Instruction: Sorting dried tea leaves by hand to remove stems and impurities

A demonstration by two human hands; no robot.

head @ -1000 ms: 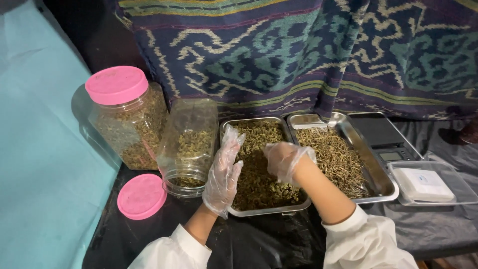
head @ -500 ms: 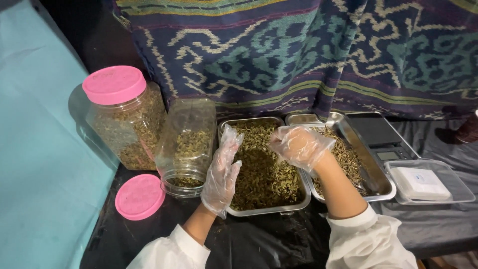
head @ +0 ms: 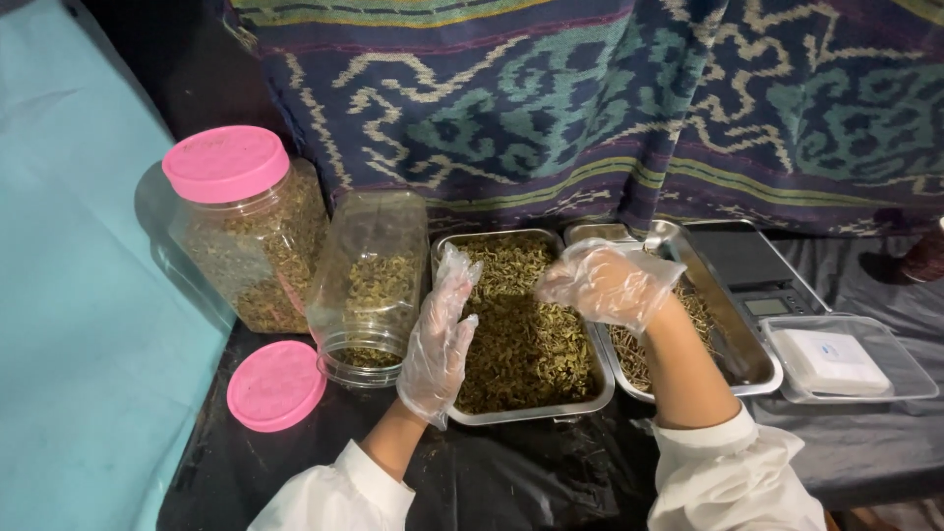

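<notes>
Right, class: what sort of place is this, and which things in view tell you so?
Probably a small makeshift sorting and packing station for dried herbs: two steel trays of dried green leaves, a clear plastic jar with a pink lid, a black digital scale, and thin disposable gloves on the left hand.

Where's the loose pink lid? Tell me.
In the head view, the loose pink lid lies flat on the black table cover at lower left, beside the mouth of the tipped jar.

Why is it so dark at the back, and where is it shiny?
Head view: light glints on the steel tray rim and the clear gloves on the left hand and right hand; the upper left corner lies in deep shadow; nothing looks blurred.
</notes>
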